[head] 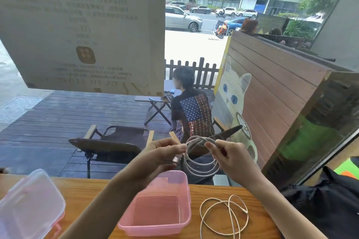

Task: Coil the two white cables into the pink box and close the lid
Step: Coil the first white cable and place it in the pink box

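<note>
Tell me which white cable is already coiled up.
The cable held in the air between the left hand and right hand is wound in tidy loops; the cable on the table lies loose.

Translucent glossy plastic pink box (155, 213) and clear lid (29, 203) at lower left; surface (194, 192) of smooth, grained wood; matt white cables (223, 217).

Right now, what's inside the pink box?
Nothing: the pink box looks empty, and its bare bottom shows. The left forearm covers its near left corner. One white cable lies beside it; the other coil is in both hands.
</note>
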